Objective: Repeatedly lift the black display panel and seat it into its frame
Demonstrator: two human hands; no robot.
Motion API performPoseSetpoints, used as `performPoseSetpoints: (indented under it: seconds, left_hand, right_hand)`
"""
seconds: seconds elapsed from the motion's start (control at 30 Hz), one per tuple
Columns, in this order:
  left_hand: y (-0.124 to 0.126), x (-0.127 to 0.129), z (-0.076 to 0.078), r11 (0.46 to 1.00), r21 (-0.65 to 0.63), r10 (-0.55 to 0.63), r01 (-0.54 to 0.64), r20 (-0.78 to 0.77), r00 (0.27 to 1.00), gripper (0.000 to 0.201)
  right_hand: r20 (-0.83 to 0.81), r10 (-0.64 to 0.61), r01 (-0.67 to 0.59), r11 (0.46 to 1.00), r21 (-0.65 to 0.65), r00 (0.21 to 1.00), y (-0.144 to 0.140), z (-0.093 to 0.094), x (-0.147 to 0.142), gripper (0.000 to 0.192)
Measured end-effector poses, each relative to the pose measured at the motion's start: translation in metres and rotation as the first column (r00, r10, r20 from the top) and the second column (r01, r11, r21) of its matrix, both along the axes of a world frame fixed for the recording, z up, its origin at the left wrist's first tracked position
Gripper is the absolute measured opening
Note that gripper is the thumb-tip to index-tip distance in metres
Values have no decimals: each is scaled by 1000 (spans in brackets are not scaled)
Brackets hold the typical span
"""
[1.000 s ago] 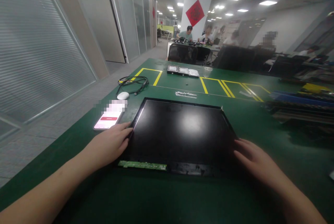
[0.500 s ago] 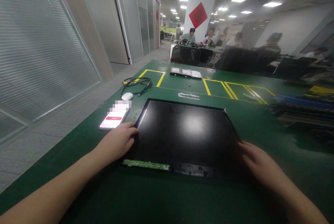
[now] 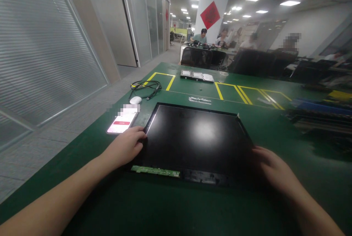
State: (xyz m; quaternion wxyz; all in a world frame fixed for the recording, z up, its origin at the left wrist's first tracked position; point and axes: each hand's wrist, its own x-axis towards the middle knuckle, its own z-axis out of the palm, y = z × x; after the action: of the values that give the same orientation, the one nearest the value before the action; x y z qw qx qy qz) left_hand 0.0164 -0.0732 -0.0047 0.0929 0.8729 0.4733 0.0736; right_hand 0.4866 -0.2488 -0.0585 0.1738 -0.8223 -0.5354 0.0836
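A black display panel (image 3: 189,137) lies screen up on the green table (image 3: 176,214) in front of me. Along its near edge runs a narrow green circuit board (image 3: 155,171). My left hand (image 3: 129,144) grips the panel's left edge, the fingertips over the frame. On the opposite side, my right hand (image 3: 271,164) is closed at the right edge, with part of its fingers hidden in shadow. Just beyond my left hand lie a lit smartphone (image 3: 123,121) and a white computer mouse (image 3: 135,100).
A coiled black cable (image 3: 145,88) and several hard drives (image 3: 197,76) lie farther back, beside a clear plastic cup (image 3: 223,76). Dark and blue flat parts (image 3: 316,113) are stacked at the right. Yellow tape marks the tabletop. Behind are chairs (image 3: 196,57) and people (image 3: 201,37) at another table.
The view has shifted very slightly. Both hands stay at the panel's sides; the fingers of my right hand look more curled around its edge.
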Motion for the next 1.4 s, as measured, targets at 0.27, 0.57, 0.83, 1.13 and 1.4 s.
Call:
performPoseSetpoints:
  seconds: [0.27,0.57,0.83,1.13,1.4]
  left_hand:
    - [1,-2,-4,1000,-1,8,-8,63,998,36]
    - [0,-1,-7,994,-89,80,-70,113,990,53]
    - [-3,0,8,957,-270,231,-104,499,835,43]
    - [-12,19,22,567,-823,812,25,564,151,28]
    - [-9,17,15,444,-884,858,146,467,214,58]
  right_hand:
    - [-62,-5,8,999,51,998,-1,-1,0,50]
    - [-25,-24,27,992,127,999,0,-4,3,39]
    - [39,-10,4,989,149,999,4,-14,5,42]
    - [37,0,-6,984,177,999,3,-13,4,36]
    - [55,3,-12,985,174,998,2,-16,5,34]
